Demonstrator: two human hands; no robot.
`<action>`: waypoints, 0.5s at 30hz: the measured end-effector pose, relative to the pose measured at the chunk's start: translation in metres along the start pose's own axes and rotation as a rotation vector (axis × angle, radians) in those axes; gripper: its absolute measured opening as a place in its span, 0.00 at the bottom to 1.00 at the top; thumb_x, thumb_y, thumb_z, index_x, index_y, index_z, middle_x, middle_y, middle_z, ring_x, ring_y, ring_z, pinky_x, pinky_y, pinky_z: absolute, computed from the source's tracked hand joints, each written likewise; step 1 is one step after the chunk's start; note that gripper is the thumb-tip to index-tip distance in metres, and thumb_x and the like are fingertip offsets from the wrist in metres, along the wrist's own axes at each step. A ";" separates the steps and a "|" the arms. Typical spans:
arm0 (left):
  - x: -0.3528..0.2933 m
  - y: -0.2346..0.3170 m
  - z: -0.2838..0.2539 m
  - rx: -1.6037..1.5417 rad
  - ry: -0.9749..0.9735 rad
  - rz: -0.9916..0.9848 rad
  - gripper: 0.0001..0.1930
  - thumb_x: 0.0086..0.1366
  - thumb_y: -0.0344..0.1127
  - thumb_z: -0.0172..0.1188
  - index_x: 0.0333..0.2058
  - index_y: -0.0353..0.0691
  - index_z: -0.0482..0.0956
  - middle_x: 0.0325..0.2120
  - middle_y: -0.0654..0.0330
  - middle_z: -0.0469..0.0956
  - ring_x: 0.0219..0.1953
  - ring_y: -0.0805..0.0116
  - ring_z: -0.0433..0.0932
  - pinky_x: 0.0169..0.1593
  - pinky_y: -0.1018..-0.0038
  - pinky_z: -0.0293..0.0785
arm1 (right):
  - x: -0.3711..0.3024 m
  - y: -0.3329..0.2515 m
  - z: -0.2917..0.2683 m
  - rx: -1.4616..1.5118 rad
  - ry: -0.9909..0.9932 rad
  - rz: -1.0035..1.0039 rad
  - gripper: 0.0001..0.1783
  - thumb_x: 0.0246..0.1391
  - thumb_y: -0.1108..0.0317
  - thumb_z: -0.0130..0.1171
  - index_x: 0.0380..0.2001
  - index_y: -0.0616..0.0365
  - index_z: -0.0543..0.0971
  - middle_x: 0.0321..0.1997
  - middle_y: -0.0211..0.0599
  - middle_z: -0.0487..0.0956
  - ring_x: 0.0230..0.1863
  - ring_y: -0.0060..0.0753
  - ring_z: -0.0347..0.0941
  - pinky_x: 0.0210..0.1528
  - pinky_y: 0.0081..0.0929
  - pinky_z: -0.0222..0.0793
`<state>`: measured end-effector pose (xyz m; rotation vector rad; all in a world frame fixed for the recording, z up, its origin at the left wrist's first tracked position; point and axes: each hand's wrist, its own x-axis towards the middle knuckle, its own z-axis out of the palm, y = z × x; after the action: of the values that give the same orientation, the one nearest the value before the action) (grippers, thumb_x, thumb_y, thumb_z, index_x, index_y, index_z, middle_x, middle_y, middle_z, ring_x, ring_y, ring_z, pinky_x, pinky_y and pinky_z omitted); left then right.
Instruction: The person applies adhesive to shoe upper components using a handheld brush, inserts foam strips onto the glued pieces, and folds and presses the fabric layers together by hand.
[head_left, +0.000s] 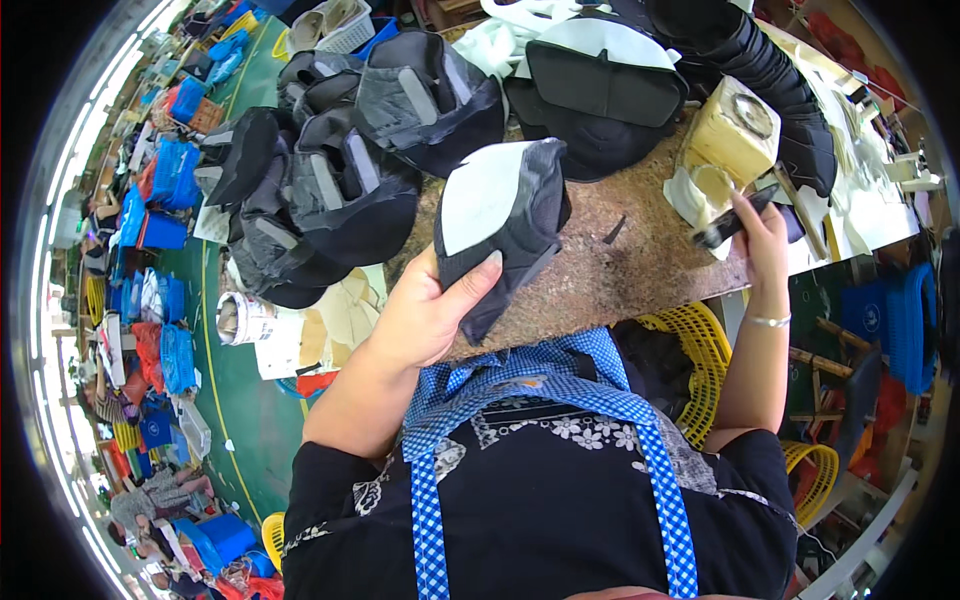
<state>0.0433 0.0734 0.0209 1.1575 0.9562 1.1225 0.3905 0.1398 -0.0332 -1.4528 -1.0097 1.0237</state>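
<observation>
My left hand [425, 310] grips a black shoe upper [510, 225] by its near edge, thumb on top. A smooth white patch covers part of the upper's raised face. At the right of the bench, my right hand [766, 238] is closed around a dark brush [722, 225]. The brush lies tilted beside a whitish glue pot [712, 188] with a ragged, crusted rim. Fingers partly hide the brush, and its bristles are hard to make out.
Several black uppers with grey strips [350, 180] are piled at the left. More black pieces [600, 95] lie at the back. A cream block-shaped container [735, 125] stands behind the pot. A white can [243, 318] sits at the left edge, a yellow basket [715, 350] below the bench.
</observation>
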 end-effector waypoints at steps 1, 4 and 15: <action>0.000 0.008 0.003 -0.117 -0.030 -0.055 0.16 0.62 0.32 0.50 0.48 0.34 0.68 0.43 0.61 0.72 0.45 0.73 0.69 0.49 0.75 0.64 | -0.009 -0.006 0.011 0.195 -0.150 -0.049 0.09 0.51 0.65 0.55 0.27 0.60 0.70 0.19 0.30 0.72 0.10 0.12 0.55 0.10 0.11 0.46; 0.000 0.013 0.009 -0.366 -0.089 -0.149 0.20 0.64 0.37 0.46 0.52 0.34 0.62 0.48 0.58 0.68 0.49 0.70 0.67 0.52 0.72 0.63 | -0.062 -0.059 0.072 0.530 -0.304 -0.310 0.08 0.51 0.67 0.55 0.28 0.59 0.69 0.27 0.38 0.76 0.16 0.15 0.63 0.18 0.12 0.58; -0.006 0.012 0.018 -0.620 -0.051 -0.245 0.23 0.66 0.45 0.38 0.55 0.37 0.56 0.51 0.56 0.65 0.53 0.64 0.65 0.56 0.66 0.59 | -0.092 -0.070 0.141 0.204 -0.490 -0.727 0.11 0.42 0.74 0.63 0.27 0.60 0.70 0.31 0.37 0.77 0.33 0.27 0.74 0.36 0.21 0.69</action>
<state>0.0571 0.0645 0.0360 0.5460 0.6189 1.0754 0.2249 0.0973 0.0309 -0.5734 -1.5749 0.9037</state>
